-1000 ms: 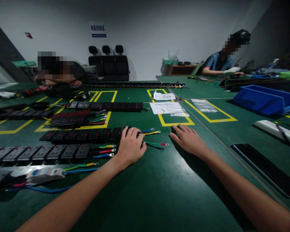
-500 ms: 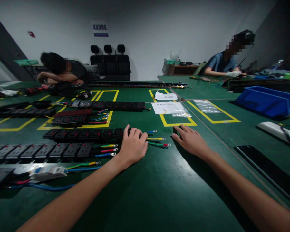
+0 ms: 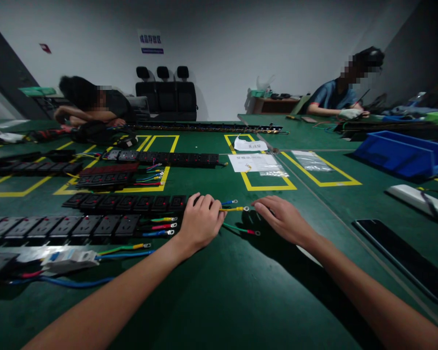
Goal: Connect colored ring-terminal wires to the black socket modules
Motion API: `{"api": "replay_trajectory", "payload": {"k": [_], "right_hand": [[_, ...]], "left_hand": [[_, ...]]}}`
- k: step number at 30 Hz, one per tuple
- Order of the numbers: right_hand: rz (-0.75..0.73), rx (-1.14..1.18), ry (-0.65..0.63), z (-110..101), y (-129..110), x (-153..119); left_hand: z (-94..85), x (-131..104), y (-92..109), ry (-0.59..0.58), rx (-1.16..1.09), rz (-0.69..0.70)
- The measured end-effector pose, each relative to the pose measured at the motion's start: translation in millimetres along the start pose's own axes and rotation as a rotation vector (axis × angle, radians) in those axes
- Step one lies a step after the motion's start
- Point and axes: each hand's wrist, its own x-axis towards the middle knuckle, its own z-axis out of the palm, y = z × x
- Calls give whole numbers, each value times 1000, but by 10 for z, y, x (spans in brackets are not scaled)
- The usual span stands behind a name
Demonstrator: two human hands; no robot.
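The right hand [image 3: 287, 219] is rising from the table [image 3: 219, 301] and approaching the yellow wire's ring terminal [image 3: 246, 209]. The green wire [image 3: 237, 228] is now lying farther from the yellow wire [image 3: 233, 209].

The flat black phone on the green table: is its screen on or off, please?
Apparently off: the flat black phone lies face-up, dark and unlit.

A row of three black seats [image 3: 166, 99] with headrests stands against a pale grey wall [image 3: 226, 48]. Above the seats hangs a white sign [image 3: 150, 41]; to their left are a small red sign [image 3: 45, 48] and a dark grey panel [image 3: 7, 68], to their right a low brown cabinet [image 3: 275, 104]. A green tabletop [image 3: 211, 301] spreads before them; well to their right, the room lies in shadow
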Motion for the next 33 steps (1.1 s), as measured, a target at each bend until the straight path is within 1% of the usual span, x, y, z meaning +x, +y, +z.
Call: {"api": "replay_trajectory", "payload": {"k": [2, 7, 10, 11, 14, 19, 22, 27, 33], "right_hand": [[-26, 0, -20, -30, 17, -10], [-117, 60, -209, -67, -50, -46], [-164, 115, -291, -46, -112, -61], [-168, 130, -300, -35, -122, -64], [-115, 217, -249, -1, -119, -66], [31, 389, -48, 66, -100, -43], [82, 470, 30, 122, -126, -24], [127, 605, 63, 179, -182, -5], [122, 676, 85, 131, -239, -7]], "left_hand": [[11, -4, -8, 17, -16, -8], [27, -11, -26, 49, -45, -23], [28, -13, -26, 52, -39, -18], [26, -13, -25, 50, -37, -15], [19, -14, -20, 38, -38, -11], [5, -8, -13, 16, -38, 2], [-4, -3, -8, 13, -44, 10], [-28, -3, -4, 6, -66, 9], [-34, 4, 2, -12, -65, 4]]}}
